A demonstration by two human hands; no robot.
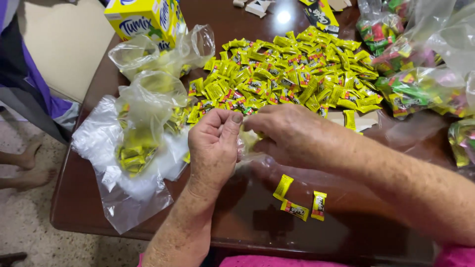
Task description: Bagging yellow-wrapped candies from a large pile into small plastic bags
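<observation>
I am pinching the mouth of a small clear plastic bag (248, 148) between both hands over the middle of the dark brown wooden table (79, 207). My left hand (213, 143) is curled nearly closed, thumb pressing the film against the fingers; my right hand (289, 133) is gripping the same bag from the other side, fingers folded in, so the two are touching at the knuckles.

Just beyond my hands a wide heap of small yellow wrapped candies (292, 74) is spreading toward the far edge. Three loose yellow candies (299, 200) are lying near the edge closest to me — the barest stretch of wood is around them.

To my left, crumpled clear bags holding yellow candies (136, 143) are hanging over the table's left edge, with a yellow cardboard box (143, 20) behind. To my right, clear bags of green and red sweets (420, 89) are crowding that side.
</observation>
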